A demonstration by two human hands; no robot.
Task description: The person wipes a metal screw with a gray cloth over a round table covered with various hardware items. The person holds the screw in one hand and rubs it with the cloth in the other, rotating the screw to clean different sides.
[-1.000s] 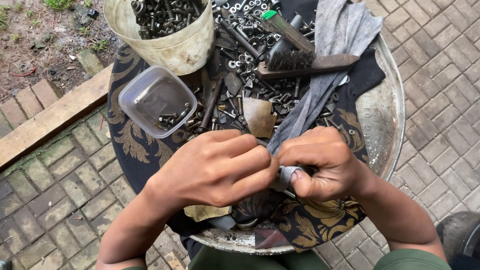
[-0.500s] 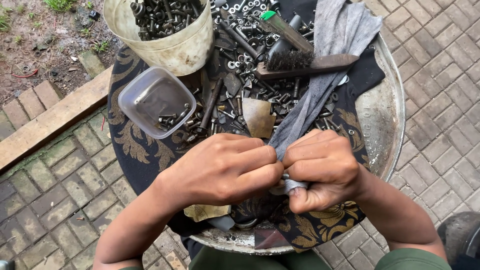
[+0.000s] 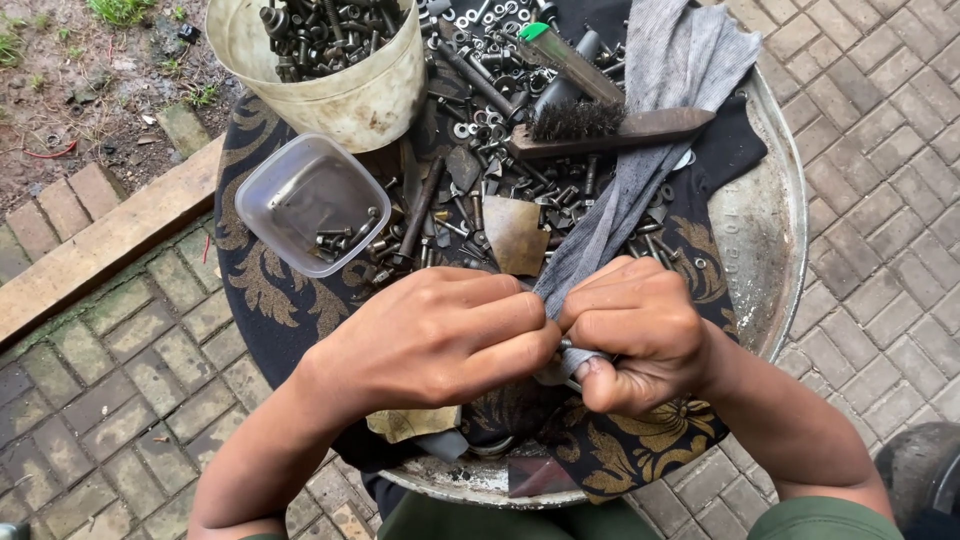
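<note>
Nearest the camera, both hands meeting knuckle to knuckle over the near part of the round metal tray [image 3: 770,250]. Left hand [image 3: 440,335] clenched, fingers curled toward the right hand [image 3: 640,330], which is also clenched, thumb tip showing at its underside. Pinched between them, the near end of a grey ribbed cloth [image 3: 640,170]; a glint of a small metal part [image 3: 572,350] just at the junction of the two fists, mostly hidden, kind not tellable. Which hand bears the metal part: cannot tell; both grasp the cloth end around it.

From the fists, cloth running away and slightly rightward, long axis near to far across the tray, far end fanned out at the tray's far right edge. Both hands equally close to its near end, right hand lying more directly on its line.

Under everything on the tray, a black fabric with gold scrollwork [image 3: 270,290]. Beyond the left hand, a clear plastic tub [image 3: 310,200] holding a few bolts. At tray centre, a scatter of bolts, nuts and washers [image 3: 480,120]. Across the cloth, farther out, a wire brush with wooden handle [image 3: 610,125], lying crosswise. At the tray's far left, a cream plastic bucket [image 3: 340,85] full of bolts.
</note>
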